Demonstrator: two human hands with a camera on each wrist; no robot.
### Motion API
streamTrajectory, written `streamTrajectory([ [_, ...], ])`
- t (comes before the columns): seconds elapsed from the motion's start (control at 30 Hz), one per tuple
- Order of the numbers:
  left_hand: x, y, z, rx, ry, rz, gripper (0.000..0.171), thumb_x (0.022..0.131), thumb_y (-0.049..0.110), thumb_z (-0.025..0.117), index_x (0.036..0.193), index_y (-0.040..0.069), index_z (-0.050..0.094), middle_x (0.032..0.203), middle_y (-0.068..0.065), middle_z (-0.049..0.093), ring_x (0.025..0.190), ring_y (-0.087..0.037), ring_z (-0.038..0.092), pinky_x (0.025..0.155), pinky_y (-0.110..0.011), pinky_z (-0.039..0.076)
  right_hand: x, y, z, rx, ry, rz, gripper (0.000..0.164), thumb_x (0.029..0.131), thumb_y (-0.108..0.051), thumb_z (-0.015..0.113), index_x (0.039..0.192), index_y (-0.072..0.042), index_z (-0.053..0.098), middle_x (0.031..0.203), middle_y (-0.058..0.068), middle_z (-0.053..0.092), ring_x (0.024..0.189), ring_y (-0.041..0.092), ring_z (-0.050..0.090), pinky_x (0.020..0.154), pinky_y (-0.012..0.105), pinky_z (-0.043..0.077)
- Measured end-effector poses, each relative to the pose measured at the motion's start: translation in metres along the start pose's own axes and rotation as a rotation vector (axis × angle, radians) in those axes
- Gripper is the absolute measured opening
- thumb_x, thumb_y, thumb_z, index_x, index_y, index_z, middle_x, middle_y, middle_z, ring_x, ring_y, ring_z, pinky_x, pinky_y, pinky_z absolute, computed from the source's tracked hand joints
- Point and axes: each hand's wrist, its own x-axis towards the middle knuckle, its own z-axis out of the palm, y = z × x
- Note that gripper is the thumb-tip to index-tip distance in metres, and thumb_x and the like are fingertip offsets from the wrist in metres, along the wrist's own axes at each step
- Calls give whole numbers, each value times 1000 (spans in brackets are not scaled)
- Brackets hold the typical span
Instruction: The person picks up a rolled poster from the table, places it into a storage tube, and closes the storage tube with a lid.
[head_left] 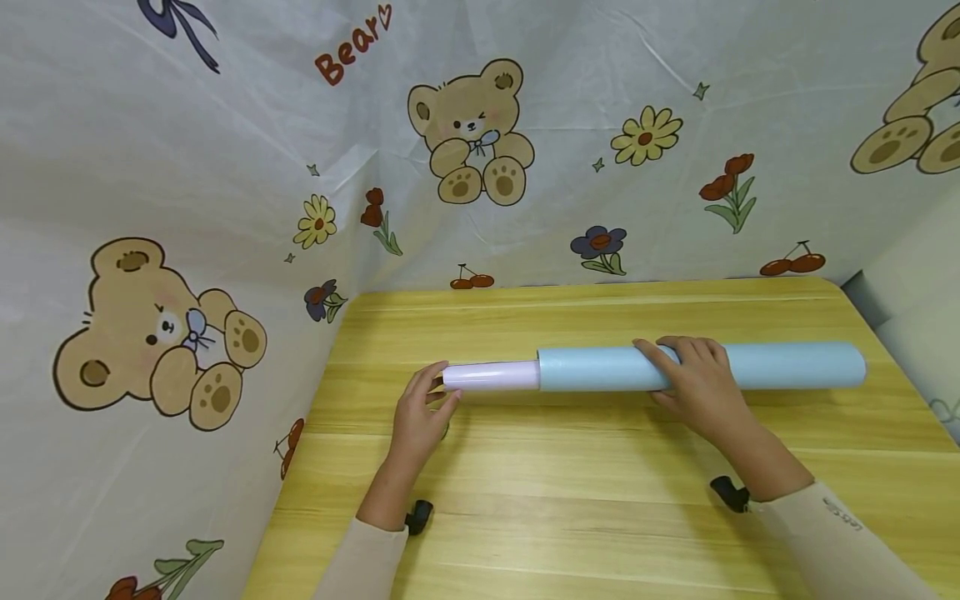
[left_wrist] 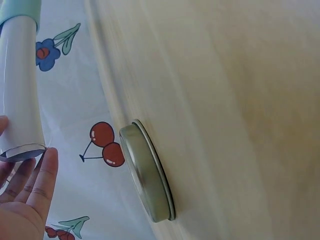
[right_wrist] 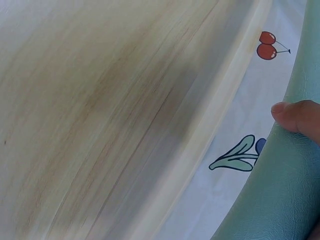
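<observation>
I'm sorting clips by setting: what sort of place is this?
Probably an indoor tabletop workspace, perhaps set up for filming: a wood-grain table, a bear-print sheet behind it and along its left, and a black device at each wrist.

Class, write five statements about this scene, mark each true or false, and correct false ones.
1. The right hand grips the light blue, leather-textured cylindrical tube. True.
2. The tube stands upright. False: it is held horizontally.
3. The left hand touches the end of the glossy, pale lilac roll. True.
4. The roll is wholly inside the tube. False: part sticks out.
5. The round, greenish metal lid lies on the yellow wood-grain table. True.
</observation>
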Motion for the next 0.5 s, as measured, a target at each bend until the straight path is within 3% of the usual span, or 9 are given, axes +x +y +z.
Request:
streamTrajectory([
  [0.5, -2, 2, 6, -27, -6, 19, 52, 93, 15, 74, 142, 19, 57, 135, -6, 60, 122, -27, 64, 94, -33, 59, -2, -2, 2, 7, 11, -8, 98, 61, -20, 98, 146, -23, 50, 128, 21, 56, 116, 44, 53, 105, 63, 34],
])
